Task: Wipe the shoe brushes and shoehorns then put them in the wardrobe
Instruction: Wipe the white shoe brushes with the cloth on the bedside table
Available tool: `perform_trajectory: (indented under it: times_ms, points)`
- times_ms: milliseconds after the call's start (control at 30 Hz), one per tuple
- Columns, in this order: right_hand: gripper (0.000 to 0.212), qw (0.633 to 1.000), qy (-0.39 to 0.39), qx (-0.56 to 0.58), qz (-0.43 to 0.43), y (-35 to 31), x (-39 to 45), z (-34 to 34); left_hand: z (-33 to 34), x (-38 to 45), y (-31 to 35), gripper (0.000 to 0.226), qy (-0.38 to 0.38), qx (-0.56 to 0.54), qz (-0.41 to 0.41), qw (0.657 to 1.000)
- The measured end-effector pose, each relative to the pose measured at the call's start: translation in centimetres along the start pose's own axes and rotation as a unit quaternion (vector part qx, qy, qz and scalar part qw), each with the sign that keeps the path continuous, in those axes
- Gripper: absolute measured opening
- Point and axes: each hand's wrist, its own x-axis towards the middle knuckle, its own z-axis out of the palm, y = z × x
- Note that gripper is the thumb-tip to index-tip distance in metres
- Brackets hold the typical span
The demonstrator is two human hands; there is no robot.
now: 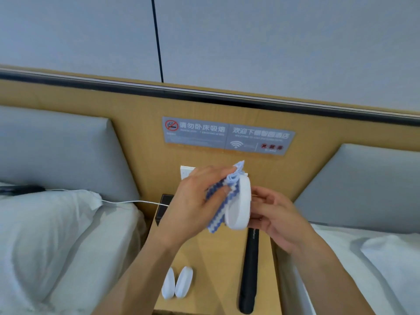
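1. The wiping step is in hand: the left hand point(195, 201) pinches a blue-and-white checked cloth point(221, 201) and presses it against a white oval shoe brush point(238, 204), held up over the far end of the counter point(211, 253).
2. The right hand point(275, 214) holds the brush from its 3 o'clock side, fingers curled round the back — the bristle side is hidden from view.
3. On the counter, at about 7 o'clock from the brush, two small white shoehorns point(177, 284) lie side by side, just touching or nearly so.
4. At 6 o'clock a long black shoehorn point(248, 271) lies lengthwise, reaching to the near edge.
5. Judgement: the task is early — three pieces appear unwiped, and no wardrobe is in view.
6. Next move, likely: turn the brush in the right hand so the cloth reaches its other faces, then set it down well apart from the unwiped pieces.
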Motion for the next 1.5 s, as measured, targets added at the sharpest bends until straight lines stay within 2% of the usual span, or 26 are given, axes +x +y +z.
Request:
perform_trajectory:
  times_ms: [200,333,500,633,767,967,1100,1267,1400,1500]
  points:
    - [0.022,0.999,0.031,0.019,-0.023,-1.5,0.0,-0.5,0.6,-0.4,1.1,0.033,0.000,0.044,0.030,0.999]
    - [0.020,0.999,0.039,0.017,-0.027,-2.0,0.2,-0.8,0.1,-0.7,1.9,0.030,-0.040,0.070,0.072,0.994]
    - [0.030,1.000,-0.008,-0.011,-0.009,-2.4,0.2,-0.9,-0.4,-0.8,1.9,0.029,-0.041,0.060,0.074,0.995]
    - [0.026,1.000,-0.024,-0.017,-0.001,-2.3,0.4,-0.4,-0.7,0.6,1.9,0.035,-0.023,0.097,0.071,0.992]
    - [0.021,1.000,-0.009,0.005,-0.001,-2.5,0.6,-0.1,-0.6,1.1,2.1,0.037,-0.061,0.134,0.090,0.985]
    - [0.025,0.999,0.007,0.037,0.021,-1.9,0.9,-0.4,-1.0,0.2,1.6,0.035,-0.103,0.123,0.092,0.983]
    - [0.029,0.998,0.022,0.044,0.037,-1.6,1.2,-0.8,-0.8,-0.9,1.4,0.036,-0.117,0.062,0.066,0.989]
    - [0.038,0.994,0.053,0.075,0.062,-0.8,1.7,-0.1,-0.1,-1.9,0.7,0.031,-0.103,0.028,0.015,0.994]
    - [0.020,0.987,0.077,0.122,0.071,-0.5,2.1,1.2,1.3,-2.7,0.0,0.035,-0.031,0.036,-0.020,0.999]
    - [0.020,0.982,0.085,0.143,0.088,0.0,2.2,2.1,2.1,-2.8,-0.4,0.035,0.021,0.058,-0.037,0.997]
